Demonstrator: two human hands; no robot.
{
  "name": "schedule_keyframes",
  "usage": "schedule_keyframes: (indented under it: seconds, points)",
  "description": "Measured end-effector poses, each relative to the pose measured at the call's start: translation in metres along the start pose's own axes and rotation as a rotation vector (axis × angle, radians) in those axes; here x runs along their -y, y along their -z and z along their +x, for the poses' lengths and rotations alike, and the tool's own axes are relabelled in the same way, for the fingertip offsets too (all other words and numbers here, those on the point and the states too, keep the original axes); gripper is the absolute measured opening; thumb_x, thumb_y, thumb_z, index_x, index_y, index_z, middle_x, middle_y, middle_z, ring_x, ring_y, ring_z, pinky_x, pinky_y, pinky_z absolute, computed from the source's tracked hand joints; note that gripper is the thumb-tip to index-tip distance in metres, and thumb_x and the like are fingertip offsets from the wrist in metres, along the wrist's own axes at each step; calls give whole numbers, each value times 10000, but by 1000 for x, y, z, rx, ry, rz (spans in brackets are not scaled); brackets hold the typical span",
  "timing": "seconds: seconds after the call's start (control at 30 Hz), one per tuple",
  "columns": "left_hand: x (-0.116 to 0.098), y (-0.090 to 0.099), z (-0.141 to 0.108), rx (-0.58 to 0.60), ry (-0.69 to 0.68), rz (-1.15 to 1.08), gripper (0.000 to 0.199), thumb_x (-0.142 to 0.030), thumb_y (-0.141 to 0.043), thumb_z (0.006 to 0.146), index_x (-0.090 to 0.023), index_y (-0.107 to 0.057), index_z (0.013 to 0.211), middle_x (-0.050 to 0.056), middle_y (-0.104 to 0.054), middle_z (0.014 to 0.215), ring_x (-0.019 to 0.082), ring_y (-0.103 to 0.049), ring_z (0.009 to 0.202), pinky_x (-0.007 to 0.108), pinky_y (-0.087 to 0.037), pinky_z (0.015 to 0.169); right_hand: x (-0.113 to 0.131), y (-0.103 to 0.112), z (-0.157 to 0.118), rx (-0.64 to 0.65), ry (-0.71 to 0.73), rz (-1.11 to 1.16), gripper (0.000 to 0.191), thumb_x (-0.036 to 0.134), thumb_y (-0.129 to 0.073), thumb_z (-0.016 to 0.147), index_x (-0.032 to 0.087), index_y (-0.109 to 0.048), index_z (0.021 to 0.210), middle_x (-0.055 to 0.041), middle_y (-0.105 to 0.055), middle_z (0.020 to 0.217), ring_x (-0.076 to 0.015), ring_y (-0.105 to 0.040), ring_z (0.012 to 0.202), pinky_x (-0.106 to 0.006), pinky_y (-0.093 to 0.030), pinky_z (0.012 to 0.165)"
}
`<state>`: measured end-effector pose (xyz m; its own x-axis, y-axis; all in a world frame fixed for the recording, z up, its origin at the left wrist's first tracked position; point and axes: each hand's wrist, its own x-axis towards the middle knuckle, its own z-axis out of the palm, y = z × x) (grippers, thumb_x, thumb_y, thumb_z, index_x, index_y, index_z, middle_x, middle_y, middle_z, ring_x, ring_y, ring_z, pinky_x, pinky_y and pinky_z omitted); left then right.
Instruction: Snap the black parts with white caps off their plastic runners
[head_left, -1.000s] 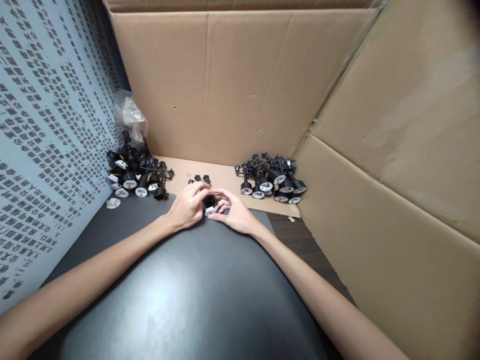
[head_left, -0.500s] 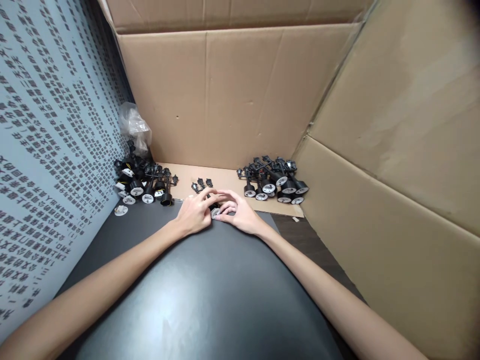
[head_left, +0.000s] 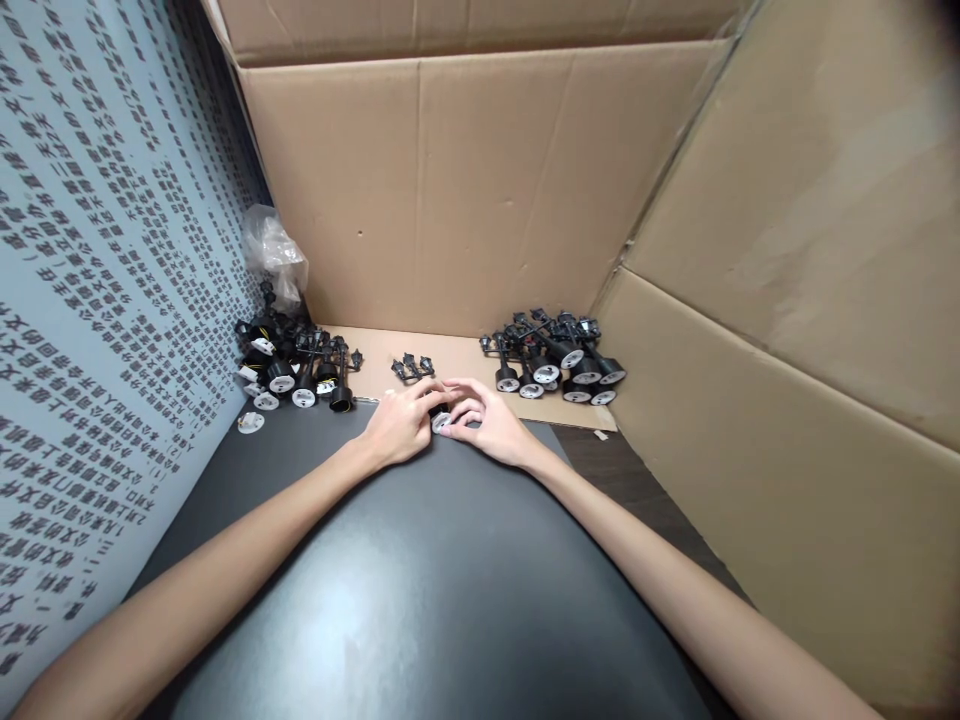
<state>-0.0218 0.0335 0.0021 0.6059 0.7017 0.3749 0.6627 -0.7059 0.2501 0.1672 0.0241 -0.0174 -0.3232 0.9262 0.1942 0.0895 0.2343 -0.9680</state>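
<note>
Both hands meet around a small model street lamp that lies on its side, its black lantern heads (head_left: 409,367) pointing away from me. My left hand (head_left: 397,420) grips the lamp's black base from the left, fingers curled over it. From the right, my right hand (head_left: 495,428) has its thumb and fingertips at the white round bottom disc (head_left: 441,423), which faces me at the end of the base. Fingers hide most of the base and the post.
More model lamps with white discs (head_left: 544,373) are heaped at the back right. At the back left lies another heap of lamps (head_left: 304,375), some with yellow wires, beside a loose white disc (head_left: 251,422) and a clear plastic bag (head_left: 274,245). Cardboard walls (head_left: 487,190) enclose the grey table (head_left: 420,580).
The whole view has shifted slightly. The white disc now faces me more squarely and shows more plainly between the fingers, which stay closed around the lamp's base.
</note>
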Motion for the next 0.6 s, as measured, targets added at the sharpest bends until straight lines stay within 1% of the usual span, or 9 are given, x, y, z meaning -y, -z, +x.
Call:
schedule_keyframes:
  seconds: [0.37, 0.5, 0.6]
  points:
    - [1, 2, 1, -31, -35, -73, 548, -25, -428, 770, -251, -628, 1227, 61, -606, 1266, 217, -622, 1131, 380, -543, 954, -1, -2, 2, -18, 15, 27, 619, 259, -801, 648, 208, -513, 1194, -63, -614, 1062, -141, -629, 793, -328, -561, 725]
    - [2, 1, 2, -39, -30, -85, 553, -28, -425, 758, -256, -632, 1218, 53, -608, 1272, 213, -615, 1148, 381, -538, 963, 0, -3, 2, -15, 23, 41, 622, 229, -799, 650, 210, -512, 1201, -46, -624, 1025, -135, -631, 787, -326, -569, 743]
    - [3, 2, 2, -47, -35, -98, 543, -30, -423, 756, -250, -637, 1203, 54, -614, 1265, 215, -609, 1160, 392, -526, 984, 0, -3, 2, -26, 18, 40, 599, 210, -791, 658, 210, -519, 1192, -47, -626, 1025, -131, -633, 780, -317, -572, 728]
